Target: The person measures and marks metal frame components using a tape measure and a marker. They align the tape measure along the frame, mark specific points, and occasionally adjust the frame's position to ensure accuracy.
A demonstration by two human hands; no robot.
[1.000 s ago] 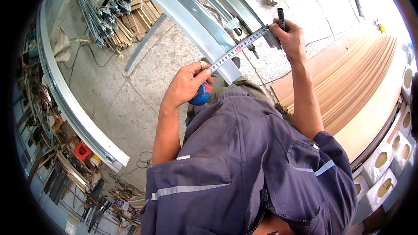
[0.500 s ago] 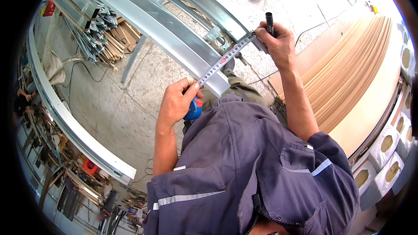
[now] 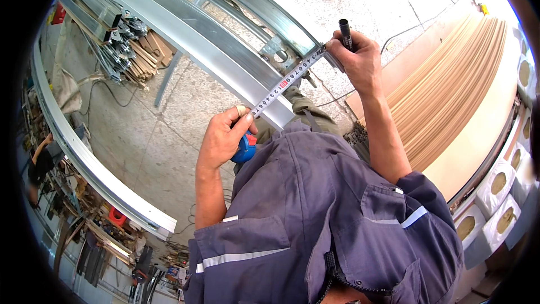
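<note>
Blade markings face up on a tape measure [image 3: 244,149], whose blue and red case sits in my left hand [image 3: 224,139]. The left fingers are closed around it, thumb on the blade, with a pale wrap on one finger. From there the white blade [image 3: 284,84] stretches across the ends of long metal profiles [image 3: 197,59]. My right hand [image 3: 360,61] pinches around the blade's far end, at the far profile's end. A black marker [image 3: 345,35] also stands up in the right hand's grip. The blade's hook is hidden.
A stack of thin brown boards [image 3: 444,95] lies to the right, beside white-wrapped rolls [image 3: 498,183]. Another long profile [image 3: 112,177] curves along the left. Metal strips and wood pieces [image 3: 121,45] are piled far left. Cables [image 3: 107,84] lie on the floor. Another person [image 3: 42,160] is at the left.
Both hands and the tape measure have shifted slightly left in view, the left one a little lower. The blade remains stretched across the profiles. More of the other person shows at left.
</note>
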